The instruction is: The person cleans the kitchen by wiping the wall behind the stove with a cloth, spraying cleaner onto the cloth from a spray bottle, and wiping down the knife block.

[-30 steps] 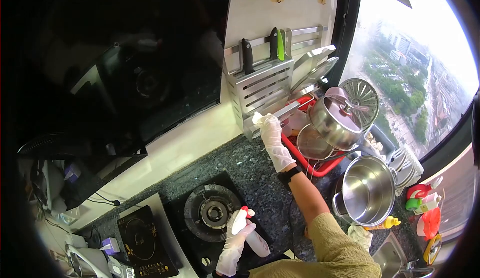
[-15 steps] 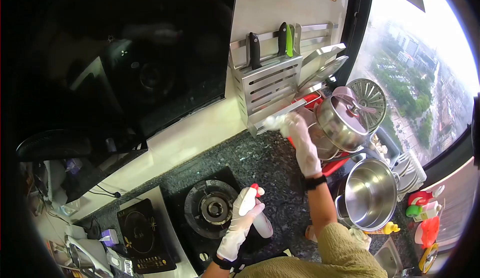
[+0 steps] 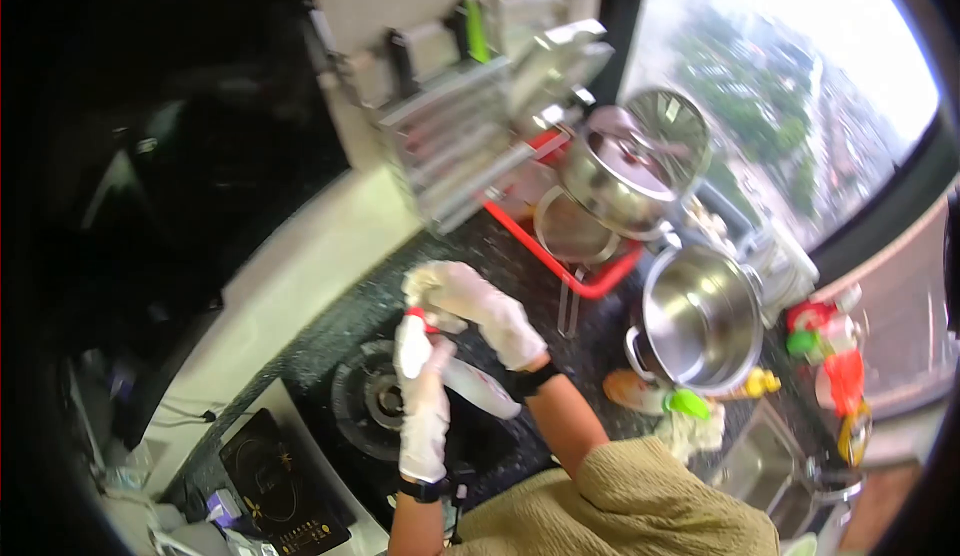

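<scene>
Both my hands wear white gloves and are close together over the counter beside the gas burner [image 3: 378, 396]. My left hand [image 3: 424, 396] is closed round the neck of a white spray bottle [image 3: 478, 386] with a red nozzle, its body tilted toward the lower right. Just above the nozzle is my right hand [image 3: 475, 301], its fingers curled round a pale, crumpled cloth [image 3: 432, 284]; motion blurs the cloth's edges.
A slotted metal knife rack [image 3: 455, 136] is on the wall. Behind my right hand, a red tray [image 3: 545, 251] holds a lidded pot [image 3: 625, 181]. An open steel pot [image 3: 702, 321] stands right, near the sink [image 3: 765, 466]. An induction cooker [image 3: 285, 486] lies lower left.
My right hand has moved from the knife rack down to the spray bottle in my left hand. The view has shifted, and an orange bottle with a green cap now shows.
</scene>
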`<state>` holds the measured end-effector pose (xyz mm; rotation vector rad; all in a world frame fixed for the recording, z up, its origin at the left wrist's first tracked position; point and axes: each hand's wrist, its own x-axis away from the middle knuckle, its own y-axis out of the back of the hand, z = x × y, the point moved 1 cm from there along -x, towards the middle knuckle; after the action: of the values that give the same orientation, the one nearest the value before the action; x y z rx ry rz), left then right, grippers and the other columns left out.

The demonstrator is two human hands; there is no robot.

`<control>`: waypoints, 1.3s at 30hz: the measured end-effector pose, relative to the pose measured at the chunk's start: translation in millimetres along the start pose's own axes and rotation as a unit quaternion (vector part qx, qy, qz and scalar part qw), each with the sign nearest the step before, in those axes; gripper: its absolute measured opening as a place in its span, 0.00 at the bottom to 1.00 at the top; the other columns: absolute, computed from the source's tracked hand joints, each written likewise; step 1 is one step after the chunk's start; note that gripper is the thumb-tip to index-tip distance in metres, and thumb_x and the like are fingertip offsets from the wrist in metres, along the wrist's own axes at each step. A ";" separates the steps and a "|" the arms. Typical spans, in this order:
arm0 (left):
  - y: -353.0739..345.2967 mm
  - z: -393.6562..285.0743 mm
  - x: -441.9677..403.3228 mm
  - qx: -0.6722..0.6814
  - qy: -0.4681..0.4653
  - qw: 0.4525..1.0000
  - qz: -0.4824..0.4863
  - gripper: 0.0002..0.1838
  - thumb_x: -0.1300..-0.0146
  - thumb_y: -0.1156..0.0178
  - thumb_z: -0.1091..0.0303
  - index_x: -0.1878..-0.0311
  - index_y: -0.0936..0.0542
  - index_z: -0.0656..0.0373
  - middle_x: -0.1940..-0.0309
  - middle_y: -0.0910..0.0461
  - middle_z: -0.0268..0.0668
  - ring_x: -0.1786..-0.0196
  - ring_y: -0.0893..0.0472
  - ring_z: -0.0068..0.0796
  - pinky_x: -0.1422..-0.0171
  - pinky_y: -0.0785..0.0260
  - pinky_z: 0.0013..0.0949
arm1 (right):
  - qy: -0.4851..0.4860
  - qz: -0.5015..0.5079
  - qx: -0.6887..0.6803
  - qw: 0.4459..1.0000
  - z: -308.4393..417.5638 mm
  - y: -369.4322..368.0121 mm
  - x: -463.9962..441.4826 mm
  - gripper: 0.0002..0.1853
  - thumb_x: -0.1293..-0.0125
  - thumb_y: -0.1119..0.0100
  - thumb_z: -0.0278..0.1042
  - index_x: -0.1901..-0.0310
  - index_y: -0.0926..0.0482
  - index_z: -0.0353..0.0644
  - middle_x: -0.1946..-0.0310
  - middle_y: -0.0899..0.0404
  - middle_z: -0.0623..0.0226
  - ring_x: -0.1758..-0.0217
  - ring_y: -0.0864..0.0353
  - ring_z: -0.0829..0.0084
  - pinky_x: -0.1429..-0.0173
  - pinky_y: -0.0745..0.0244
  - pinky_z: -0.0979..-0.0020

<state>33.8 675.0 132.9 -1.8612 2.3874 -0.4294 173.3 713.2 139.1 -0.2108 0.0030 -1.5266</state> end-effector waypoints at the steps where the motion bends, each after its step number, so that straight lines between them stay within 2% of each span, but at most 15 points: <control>1: 0.8 4.6 0.1 0.010 0.008 1.000 0.000 0.32 0.49 0.41 0.86 0.37 0.29 0.59 0.53 0.26 0.28 0.54 0.27 0.21 0.44 0.32 0.26 | -0.003 -0.030 0.012 0.999 -2.1 -3.0 -0.6 0.13 0.36 0.45 0.21 0.50 0.21 0.38 0.58 0.18 0.64 0.57 0.20 0.72 0.51 0.24 0.70; 4: -7.0 4.1 3.2 0.011 0.002 1.000 -0.017 0.34 0.49 0.42 0.85 0.35 0.30 0.61 0.52 0.24 0.29 0.54 0.26 0.21 0.42 0.34 0.25 | 0.071 -0.199 -0.013 0.977 -16.5 -11.5 23.7 0.14 0.39 0.47 0.16 0.52 0.21 0.38 0.58 0.19 0.64 0.57 0.20 0.74 0.53 0.25 0.74; 5: -9.8 1.9 5.2 0.004 0.009 1.000 -0.010 0.35 0.49 0.42 0.85 0.34 0.31 0.61 0.49 0.25 0.30 0.55 0.26 0.20 0.42 0.34 0.24 | 0.166 -0.279 0.067 0.944 -37.8 -11.7 32.7 0.14 0.40 0.48 0.17 0.53 0.21 0.38 0.59 0.19 0.63 0.58 0.20 0.74 0.54 0.24 0.74; 8: -15.6 -3.7 14.4 -0.016 0.030 0.999 0.015 0.37 0.50 0.42 0.86 0.32 0.32 0.60 0.38 0.28 0.32 0.55 0.27 0.18 0.43 0.35 0.22 | 0.092 -0.338 0.045 0.936 -75.8 -17.1 87.7 0.13 0.40 0.49 0.20 0.53 0.22 0.35 0.56 0.19 0.62 0.58 0.20 0.72 0.51 0.24 0.73; 11: -21.0 0.7 17.3 -0.001 0.035 0.999 0.042 0.37 0.50 0.43 0.86 0.32 0.33 0.60 0.35 0.30 0.33 0.56 0.28 0.17 0.43 0.35 0.21 | 0.055 -0.295 -0.246 0.922 -152.4 -8.5 119.9 0.13 0.40 0.46 0.27 0.53 0.22 0.36 0.60 0.19 0.64 0.56 0.20 0.70 0.49 0.25 0.71; 12: -22.4 2.4 17.5 -0.005 0.032 0.998 0.052 0.37 0.50 0.43 0.86 0.33 0.33 0.61 0.35 0.30 0.34 0.56 0.28 0.17 0.43 0.35 0.21 | -0.003 -0.268 -0.299 0.916 -145.1 -4.3 138.3 0.15 0.38 0.49 0.26 0.49 0.26 0.33 0.53 0.21 0.62 0.51 0.22 0.72 0.40 0.29 0.72; 15: -22.0 9.8 18.7 -0.010 0.024 0.997 0.077 0.33 0.47 0.44 0.86 0.34 0.31 0.59 0.37 0.29 0.32 0.56 0.29 0.17 0.44 0.35 0.22 | -0.016 -0.293 -0.235 0.927 -165.9 8.6 160.1 0.16 0.36 0.41 0.34 0.48 0.25 0.37 0.53 0.23 0.64 0.50 0.23 0.73 0.40 0.29 0.72; 18: -29.9 3.1 24.9 -0.013 0.021 0.998 0.058 0.35 0.48 0.44 0.88 0.33 0.34 0.63 0.37 0.29 0.37 0.55 0.29 0.17 0.42 0.35 0.22 | -0.137 -0.238 -0.279 0.920 -158.4 20.2 191.3 0.18 0.38 0.43 0.27 0.46 0.28 0.37 0.60 0.24 0.69 0.59 0.23 0.78 0.51 0.26 0.75; 20: -28.9 2.4 27.4 -0.002 0.012 0.998 0.058 0.35 0.48 0.45 0.88 0.33 0.34 0.63 0.38 0.28 0.38 0.55 0.29 0.19 0.42 0.35 0.23 | -0.161 -0.212 -0.241 0.933 -154.8 31.8 213.5 0.16 0.39 0.45 0.23 0.49 0.27 0.34 0.64 0.25 0.72 0.61 0.23 0.79 0.54 0.25 0.76; 25: -23.7 -0.1 40.1 -0.004 0.008 0.998 0.062 0.33 0.47 0.42 0.85 0.34 0.31 0.59 0.40 0.27 0.34 0.56 0.29 0.18 0.42 0.34 0.25 | -0.201 -0.207 0.003 0.957 -122.8 55.2 262.3 0.13 0.37 0.40 0.30 0.52 0.22 0.37 0.63 0.19 0.68 0.61 0.21 0.75 0.54 0.24 0.74; 26: -23.2 -0.4 42.3 -0.006 0.006 0.998 0.064 0.33 0.47 0.42 0.84 0.34 0.31 0.59 0.40 0.27 0.34 0.56 0.29 0.18 0.42 0.34 0.25 | -0.243 -0.178 0.137 0.944 -109.7 59.9 266.2 0.13 0.36 0.37 0.34 0.53 0.20 0.39 0.61 0.18 0.68 0.58 0.21 0.76 0.51 0.24 0.74; 28: -22.9 -0.9 46.0 -0.001 0.012 0.998 0.063 0.34 0.47 0.42 0.85 0.34 0.32 0.60 0.40 0.27 0.36 0.56 0.29 0.18 0.42 0.34 0.25 | -0.313 -0.067 0.206 0.925 -83.7 51.0 277.3 0.13 0.35 0.38 0.38 0.52 0.19 0.42 0.62 0.18 0.67 0.58 0.21 0.75 0.50 0.25 0.72; 31: -18.6 4.7 46.9 -0.001 0.021 0.997 0.069 0.36 0.47 0.42 0.86 0.31 0.36 0.63 0.39 0.27 0.39 0.56 0.28 0.18 0.43 0.34 0.23 | -0.298 0.042 0.163 0.939 -109.9 24.8 291.3 0.18 0.36 0.39 0.46 0.54 0.19 0.41 0.63 0.16 0.61 0.58 0.17 0.64 0.52 0.23 0.65; 36: -13.5 -0.2 56.6 0.014 0.024 0.998 0.050 0.33 0.47 0.43 0.87 0.35 0.31 0.59 0.41 0.26 0.36 0.57 0.28 0.18 0.43 0.34 0.24 | -0.045 0.035 0.500 0.864 -197.9 -1.7 338.9 0.10 0.42 0.44 0.34 0.60 0.19 0.45 0.63 0.18 0.60 0.56 0.18 0.61 0.52 0.23 0.64; 39: -8.9 1.8 57.5 0.018 0.029 0.998 0.060 0.32 0.47 0.42 0.87 0.36 0.30 0.59 0.42 0.26 0.35 0.57 0.29 0.17 0.43 0.34 0.24 | -0.172 0.012 0.519 0.837 -202.9 16.0 341.5 0.10 0.47 0.41 0.32 0.63 0.18 0.45 0.68 0.18 0.62 0.61 0.18 0.59 0.59 0.23 0.61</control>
<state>27.8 617.5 139.6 -1.7036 2.4949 -0.5185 178.5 348.0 -18.0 0.3934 -1.0857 -1.2534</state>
